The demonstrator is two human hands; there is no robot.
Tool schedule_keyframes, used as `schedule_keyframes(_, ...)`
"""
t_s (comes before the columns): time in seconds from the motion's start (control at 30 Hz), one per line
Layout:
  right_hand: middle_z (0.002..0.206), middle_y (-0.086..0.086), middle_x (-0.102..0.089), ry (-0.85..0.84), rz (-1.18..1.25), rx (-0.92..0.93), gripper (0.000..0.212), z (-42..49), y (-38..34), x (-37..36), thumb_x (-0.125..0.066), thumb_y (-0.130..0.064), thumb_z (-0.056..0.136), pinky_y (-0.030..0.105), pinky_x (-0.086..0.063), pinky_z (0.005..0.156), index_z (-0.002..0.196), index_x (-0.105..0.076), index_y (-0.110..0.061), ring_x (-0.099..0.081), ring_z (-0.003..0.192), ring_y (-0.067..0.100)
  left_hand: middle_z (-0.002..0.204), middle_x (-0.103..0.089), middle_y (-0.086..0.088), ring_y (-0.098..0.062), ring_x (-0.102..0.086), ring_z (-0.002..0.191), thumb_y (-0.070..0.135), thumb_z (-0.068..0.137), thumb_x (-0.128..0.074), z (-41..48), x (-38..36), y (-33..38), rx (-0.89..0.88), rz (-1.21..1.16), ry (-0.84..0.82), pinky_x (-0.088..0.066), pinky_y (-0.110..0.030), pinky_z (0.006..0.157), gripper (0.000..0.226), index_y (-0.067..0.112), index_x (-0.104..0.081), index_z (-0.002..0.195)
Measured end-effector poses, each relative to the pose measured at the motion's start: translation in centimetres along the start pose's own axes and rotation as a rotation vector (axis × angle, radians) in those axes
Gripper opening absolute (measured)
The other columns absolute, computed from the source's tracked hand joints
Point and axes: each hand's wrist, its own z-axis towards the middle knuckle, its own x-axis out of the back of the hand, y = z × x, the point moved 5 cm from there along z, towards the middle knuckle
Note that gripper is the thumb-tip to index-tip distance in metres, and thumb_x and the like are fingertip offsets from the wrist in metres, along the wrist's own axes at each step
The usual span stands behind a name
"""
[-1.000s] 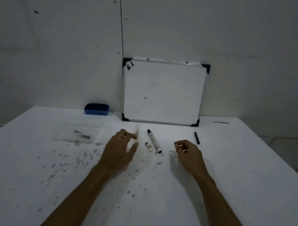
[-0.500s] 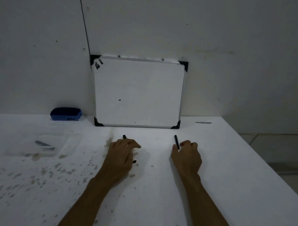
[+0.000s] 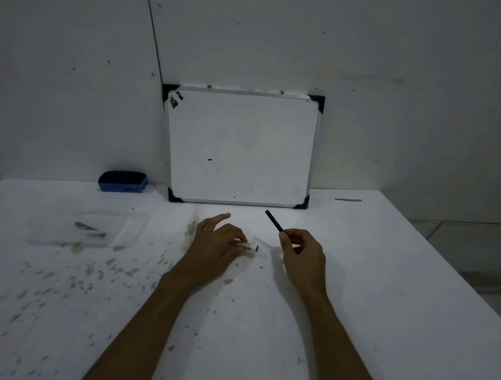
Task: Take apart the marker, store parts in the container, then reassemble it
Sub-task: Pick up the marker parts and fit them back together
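Head view, left to right. Clear shallow plastic container [image 3: 88, 228], well left of fingers, holding dark small parts [image 3: 90, 229]. Left hand [image 3: 214, 245] low on stained white table [image 3: 383, 281], fingers [image 3: 235, 238] curled around pale cylindrical marker barrel [image 3: 248, 248], index raised; barrel pinned, probably to steady it. Right hand [image 3: 302, 254] pinching thin black ink rod [image 3: 274, 221], free end pointing away up-left, likely readied for insertion into barrel.

On the stained table [image 3: 383, 281], the right hand [image 3: 303, 256] pinches a black rod [image 3: 273, 220]; the left hand [image 3: 215, 245] grips the marker barrel [image 3: 249, 248].
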Motion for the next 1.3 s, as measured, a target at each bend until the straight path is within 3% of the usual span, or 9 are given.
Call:
schedule_keyframes(0.13, 0.095, -0.004, -0.075, -0.012, 0.403, -0.142, 0.012, 0.0, 0.0, 0.6, -0.068, -0.025, 0.097, 0.03, -0.054, 0.071, 0.107, -0.074, -0.021, -0.069, 0.074, 0.012, 0.112, -0.069, 0.01, -0.015, -0.051, 0.131, 0.028, 0.101, -0.057, 1.2, 2.6, 3.5, -0.1, 0.051, 0.234, -0.035, -0.037, 0.109, 0.017, 0.02, -0.067, 0.112)
schedule_keyframes(0.23, 0.094, 0.002, -0.069, -0.078, 0.867, -0.342, 0.019, -0.4, -0.1, -0.3, -0.068, -0.018, 0.097, 0.031, -0.051, 0.071, 0.113, -0.074, -0.012, -0.065, 0.075, 0.015, 0.106, -0.07, 0.004, -0.017, -0.063, 0.101, 0.027, 0.103, -0.055, 0.8, 4.8, 4.8, -0.084, 0.081, 0.33, -0.047, -0.035, 0.088, 0.02, 0.016, -0.066, 0.115)
schedule_keyframes(0.3, 0.092, 0.003, -0.067, -0.133, 1.009, -0.407, 0.024, -0.7, -0.6, -1.2, -0.07, -0.017, 0.094, 0.03, -0.05, 0.071, 0.117, -0.073, -0.009, -0.064, 0.074, 0.015, 0.099, -0.069, 0.008, -0.009, -0.063, 0.085, 0.031, 0.105, -0.049, -0.1, 5.2, 4.3, 0.08, -0.11, 0.218, -0.051, -0.028, 0.075, 0.024, 0.021, -0.064, 0.12)
schedule_keyframes(0.37, 0.091, 0.002, -0.066, -0.196, 1.058, -0.424, 0.034, -1.3, -1.2, -2.1, -0.074, -0.02, 0.087, 0.029, -0.049, 0.07, 0.119, -0.072, -0.009, -0.063, 0.075, 0.014, 0.092, -0.07, 0.007, -0.009, -0.066, 0.072, 0.032, 0.106, -0.048, -1.4, 4.5, 3.4, 0.291, -0.456, 0.016, -0.055, -0.027, 0.068, 0.026, 0.025, -0.063, 0.126)
schedule_keyframes(0.5, 0.091, 0.001, -0.064, -0.27, 1.029, -0.417, 0.037, -2.1, -1.7, -3.2, -0.078, -0.026, 0.08, 0.028, -0.047, 0.068, 0.114, -0.073, -0.012, -0.061, 0.074, 0.012, 0.096, -0.072, -0.011, -0.025, -0.07, 0.07, 0.028, 0.103, -0.055, -3.8, 3.6, 2.8, 0.458, -0.851, -0.177, -0.06, -0.033, 0.071, 0.027, 0.017, -0.069, 0.123)
schedule_keyframes(0.67, 0.096, 0.001, -0.07, -0.261, 0.846, -0.336, 0.019, -1.7, -1.6, -3.3, -0.07, -0.025, 0.094, 0.028, -0.051, 0.067, 0.106, -0.077, -0.013, -0.062, 0.074, 0.013, 0.103, -0.073, -0.014, -0.027, -0.069, 0.077, 0.026, 0.099, -0.061, -4.0, 2.6, 1.9, 0.556, -1.076, -0.189, -0.059, -0.054, 0.087, 0.027, 0.02, -0.072, 0.122)
schedule_keyframes(0.77, 0.093, 0.001, -0.068, -0.269, 0.729, -0.3, 0.017, -1.6, -1.6, -3.5, -0.07, -0.025, 0.095, 0.028, -0.053, 0.069, 0.104, -0.079, -0.014, -0.062, 0.074, 0.013, 0.102, -0.072, -0.013, -0.028, -0.068, 0.081, 0.022, 0.099, -0.061, -4.1, 2.2, 1.6, 0.608, -1.191, -0.202, -0.058, -0.055, 0.089, 0.026, 0.017, -0.072, 0.122)
schedule_keyframes(1.17, 0.09, 0.0, -0.067, -0.231, 0.669, -0.277, 0.019, -1.8, -1.6, -3.1, -0.072, -0.027, 0.094, 0.03, -0.054, 0.072, 0.109, -0.078, -0.016, -0.059, 0.073, 0.013, 0.103, -0.072, -0.013, -0.027, -0.072, 0.085, 0.02, 0.1, -0.059, -4.4, 2.3, 2.1, 0.595, -1.166, -0.258, -0.061, -0.038, 0.081, 0.028, 0.017, -0.069, 0.127)
schedule_keyframes(1.3, 0.083, -0.004, -0.069, -0.187, 0.593, -0.172, 0.016, -1.7, -1.9, -2.6, -0.07, -0.025, 0.095, 0.032, -0.054, 0.071, 0.108, -0.077, -0.017, -0.057, 0.071, 0.015, 0.103, -0.072, -0.014, -0.031, -0.073, 0.085, 0.022, 0.1, -0.06, -4.5, 2.2, 2.0, 0.596, -1.137, -0.238, -0.062, -0.041, 0.08, 0.031, 0.014, -0.068, 0.128)
